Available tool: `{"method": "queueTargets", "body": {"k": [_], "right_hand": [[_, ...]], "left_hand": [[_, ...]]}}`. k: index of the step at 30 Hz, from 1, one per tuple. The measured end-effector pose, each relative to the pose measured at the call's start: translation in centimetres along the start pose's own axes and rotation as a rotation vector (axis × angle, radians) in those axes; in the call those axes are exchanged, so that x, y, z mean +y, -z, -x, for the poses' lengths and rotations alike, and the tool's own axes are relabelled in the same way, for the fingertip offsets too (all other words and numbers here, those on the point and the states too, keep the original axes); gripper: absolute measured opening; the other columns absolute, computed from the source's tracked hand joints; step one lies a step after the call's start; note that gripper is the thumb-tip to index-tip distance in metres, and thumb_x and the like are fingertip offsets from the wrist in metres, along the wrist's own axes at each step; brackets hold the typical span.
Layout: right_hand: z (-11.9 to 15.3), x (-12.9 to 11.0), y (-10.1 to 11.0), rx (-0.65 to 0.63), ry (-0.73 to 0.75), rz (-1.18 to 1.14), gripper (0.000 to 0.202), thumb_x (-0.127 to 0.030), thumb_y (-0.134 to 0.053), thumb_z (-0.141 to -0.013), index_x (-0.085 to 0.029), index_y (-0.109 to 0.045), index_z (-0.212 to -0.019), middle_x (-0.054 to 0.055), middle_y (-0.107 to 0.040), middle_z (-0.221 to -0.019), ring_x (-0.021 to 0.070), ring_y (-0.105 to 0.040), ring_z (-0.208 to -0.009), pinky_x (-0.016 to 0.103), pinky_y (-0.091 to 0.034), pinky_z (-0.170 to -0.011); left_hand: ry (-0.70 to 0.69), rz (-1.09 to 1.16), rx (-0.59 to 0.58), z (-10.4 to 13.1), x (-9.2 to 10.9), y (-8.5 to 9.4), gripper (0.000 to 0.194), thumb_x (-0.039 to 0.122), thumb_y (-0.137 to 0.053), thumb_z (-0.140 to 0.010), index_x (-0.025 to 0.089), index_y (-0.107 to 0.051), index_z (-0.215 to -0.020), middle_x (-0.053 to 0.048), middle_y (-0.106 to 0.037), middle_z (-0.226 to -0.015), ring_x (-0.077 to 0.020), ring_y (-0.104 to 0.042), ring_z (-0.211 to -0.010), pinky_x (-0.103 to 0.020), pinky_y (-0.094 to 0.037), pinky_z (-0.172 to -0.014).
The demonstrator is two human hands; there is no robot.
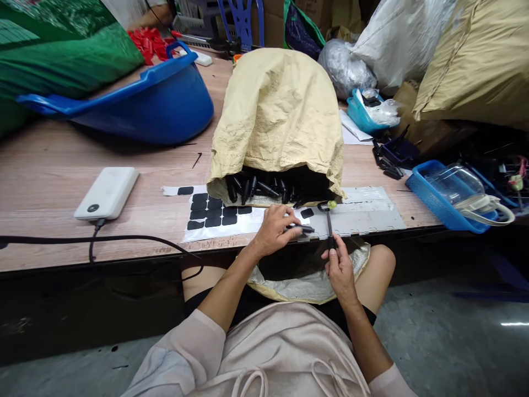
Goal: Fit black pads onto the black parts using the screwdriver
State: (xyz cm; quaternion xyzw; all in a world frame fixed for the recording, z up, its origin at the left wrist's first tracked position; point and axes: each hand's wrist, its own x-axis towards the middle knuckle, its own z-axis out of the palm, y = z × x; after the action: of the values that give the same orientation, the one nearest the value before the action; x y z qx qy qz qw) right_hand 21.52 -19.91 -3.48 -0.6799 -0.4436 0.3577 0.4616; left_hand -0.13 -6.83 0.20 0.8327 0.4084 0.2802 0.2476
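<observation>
My left hand (276, 229) is closed on a slim black piece (305, 229) over the table's front edge. To its right, my right hand (339, 267) grips the dark handle of a small hammer-like tool (329, 220), whose head has a yellow-green end. Just beyond both hands a tan sack (281, 110) lies with its mouth toward me, full of black parts (264, 187). Black rounded stickers (214, 212) sit in rows on a white sheet (252, 220) left of my left hand. An open sack (273, 289) rests between my legs, below my hands.
On the left are a white power bank (108, 193) with a black cable and a large blue basin (165, 99). A blue basket (438, 201) with clear goggles stands at right. Large sacks fill the back right. Another person's arm (152, 15) shows at upper left.
</observation>
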Motion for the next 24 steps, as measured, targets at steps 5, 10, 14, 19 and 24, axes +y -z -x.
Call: {"method": "queueTargets", "body": {"k": [5,10,14,19,24], "right_hand": [[0.1,0.2,0.0,-0.001,0.013,0.012,0.059,-0.044,-0.044,-0.105,-0.020,-0.042,-0.158,-0.003,-0.062,-0.081,0.0083,-0.042,-0.049,0.020,-0.042,-0.048],[0.0,0.8,0.0,0.012,0.069,0.064,0.058,-0.043,-0.043,-0.104,-0.020,-0.044,-0.157,-0.002,-0.063,-0.080,0.0090,-0.045,-0.051,0.021,-0.044,-0.050],[-0.1,1.2,0.0,0.011,0.102,0.090,0.058,-0.043,-0.043,-0.105,-0.020,-0.044,-0.158,-0.002,-0.063,-0.080,0.0097,-0.046,-0.052,0.021,-0.045,-0.051],[-0.2,1.1,-0.1,0.021,0.112,0.081,0.056,-0.041,-0.043,-0.104,-0.020,-0.046,-0.156,-0.002,-0.062,-0.080,0.0112,-0.050,-0.057,0.022,-0.047,-0.055],[-0.2,1.0,-0.1,0.028,0.110,0.076,0.055,-0.040,-0.044,-0.104,-0.019,-0.049,-0.155,-0.001,-0.062,-0.079,0.0125,-0.053,-0.061,0.024,-0.049,-0.059]], "left_hand": [[-0.192,-0.007,-0.168,0.5,0.7,0.6,0.013,0.036,-0.082,-0.084,0.031,-0.080,-0.095,-0.006,-0.062,-0.138,-0.0321,-0.050,-0.130,-0.051,-0.033,-0.114],[-0.156,0.015,-0.203,0.2,0.7,0.6,0.017,0.037,-0.086,-0.079,0.030,-0.079,-0.093,-0.006,-0.065,-0.133,-0.0313,-0.054,-0.128,-0.050,-0.037,-0.114],[-0.104,0.103,-0.032,0.1,0.3,0.2,0.007,0.032,-0.072,-0.090,0.027,-0.075,-0.093,-0.006,-0.073,-0.112,-0.0253,-0.062,-0.112,-0.044,-0.045,-0.106],[0.304,0.229,0.445,-1.1,-0.3,0.9,0.019,0.037,-0.055,-0.097,0.022,-0.066,-0.092,-0.003,-0.070,-0.086,-0.0180,-0.064,-0.078,-0.031,-0.052,-0.076],[0.652,0.071,0.606,-4.1,-1.6,3.2,0.016,0.036,-0.059,-0.091,0.025,-0.053,-0.081,0.001,-0.065,-0.072,-0.0192,-0.063,-0.072,-0.032,-0.049,-0.075]]}}
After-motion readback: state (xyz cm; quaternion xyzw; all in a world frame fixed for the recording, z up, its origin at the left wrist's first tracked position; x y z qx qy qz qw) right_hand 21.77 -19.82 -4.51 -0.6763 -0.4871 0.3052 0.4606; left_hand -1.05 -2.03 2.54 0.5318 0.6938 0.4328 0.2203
